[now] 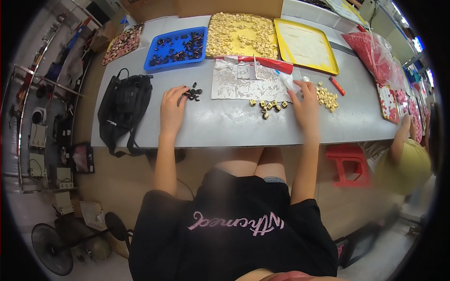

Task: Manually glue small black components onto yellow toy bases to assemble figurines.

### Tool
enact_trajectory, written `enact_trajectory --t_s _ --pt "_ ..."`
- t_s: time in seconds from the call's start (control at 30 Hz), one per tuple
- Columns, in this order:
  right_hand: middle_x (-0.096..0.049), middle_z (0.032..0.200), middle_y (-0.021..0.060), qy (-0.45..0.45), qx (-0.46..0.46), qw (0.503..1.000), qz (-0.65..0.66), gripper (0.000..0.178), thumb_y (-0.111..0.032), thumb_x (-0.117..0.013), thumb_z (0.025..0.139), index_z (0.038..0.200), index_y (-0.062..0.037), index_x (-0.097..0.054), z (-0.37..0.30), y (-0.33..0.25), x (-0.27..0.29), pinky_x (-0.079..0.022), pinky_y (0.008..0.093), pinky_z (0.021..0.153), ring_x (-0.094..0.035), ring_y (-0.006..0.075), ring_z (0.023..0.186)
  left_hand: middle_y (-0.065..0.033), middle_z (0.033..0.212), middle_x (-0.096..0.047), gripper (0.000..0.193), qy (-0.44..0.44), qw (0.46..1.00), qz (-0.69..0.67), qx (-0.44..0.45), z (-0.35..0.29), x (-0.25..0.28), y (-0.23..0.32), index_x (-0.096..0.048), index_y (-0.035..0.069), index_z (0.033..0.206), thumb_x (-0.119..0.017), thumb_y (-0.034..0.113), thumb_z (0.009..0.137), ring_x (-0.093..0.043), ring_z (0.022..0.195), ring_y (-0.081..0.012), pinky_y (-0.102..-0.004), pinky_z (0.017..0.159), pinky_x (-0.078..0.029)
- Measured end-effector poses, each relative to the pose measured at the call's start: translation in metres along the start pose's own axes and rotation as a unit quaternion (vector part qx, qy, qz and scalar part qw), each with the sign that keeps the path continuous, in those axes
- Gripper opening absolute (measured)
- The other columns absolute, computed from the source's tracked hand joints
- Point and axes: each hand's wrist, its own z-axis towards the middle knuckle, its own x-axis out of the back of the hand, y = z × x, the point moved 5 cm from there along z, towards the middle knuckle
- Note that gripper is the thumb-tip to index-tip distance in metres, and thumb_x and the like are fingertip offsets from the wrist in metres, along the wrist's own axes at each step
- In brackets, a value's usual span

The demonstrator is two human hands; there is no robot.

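Left hand (173,103), loosely curled with fingertips parted, meets black pieces (194,93) seemingly grouped for reach, while the right hand (305,100), grip unclear, is at a translucent bottle (287,82) beside a white board (227,86)

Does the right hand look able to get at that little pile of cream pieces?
Probably yes: the right hand is just left of the pile of cream pieces on the tabletop, and nothing visible stands between them.
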Motion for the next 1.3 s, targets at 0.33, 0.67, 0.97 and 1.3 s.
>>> enact_trajectory --t_s 0.33,0.67,0.97,1.3 --pt "-0.059 0.1 0.0133 -0.028 0.033 0.998 -0.054 0.035 -0.016 -0.072 0.078 0.109 -0.0047 -0.061 0.018 0.009 -0.01 -0.045 0.0365 0.083 -0.055 0.03 0.096 -0.0134 0.103 -0.063 0.02 0.067 0.982 -0.154 0.083 0.0 0.006 -0.011 -0.067 -0.004 0.094 -0.071 0.0 0.076 -0.067 0.082 -0.0232 -0.03 0.074 -0.054" --pt "-0.061 0.098 0.0119 0.062 -0.028 0.993 0.092 0.036 -0.01 -0.074 0.074 0.107 -0.0032 -0.061 0.017 0.008 0.006 -0.045 0.0329 0.073 -0.057 0.0262 0.089 -0.0129 0.097 -0.065 0.012 0.054 0.987 -0.118 0.09 -0.013 0.012 -0.02 -0.068 -0.002 0.09 -0.067 -0.001 0.079 -0.066 0.079 -0.0219 -0.0276 0.071 -0.052" --pt "-0.062 0.101 0.0089 0.085 -0.028 0.985 0.145 0.039 -0.01 -0.076 0.073 0.109 -0.0032 -0.062 0.011 0.017 0.007 -0.045 0.0304 0.073 -0.057 0.0206 0.085 -0.0127 0.084 -0.064 0.011 0.046 0.994 -0.072 0.065 -0.006 0.019 -0.013 -0.065 -0.002 0.087 -0.065 -0.001 0.076 -0.063 0.08 -0.0262 -0.0317 0.074 -0.049" --pt "-0.061 0.108 0.0116 0.039 -0.135 0.874 0.465 0.034 -0.01 -0.066 0.087 0.115 0.0029 -0.054 0.021 0.027 -0.001 -0.051 0.0286 0.085 -0.06 0.0178 0.1 -0.0104 0.093 -0.066 0.011 0.015 0.955 -0.284 0.078 0.027 0.0 0.029 -0.067 -0.003 0.09 -0.065 -0.003 0.08 -0.065 0.085 -0.0155 -0.027 0.074 -0.055"
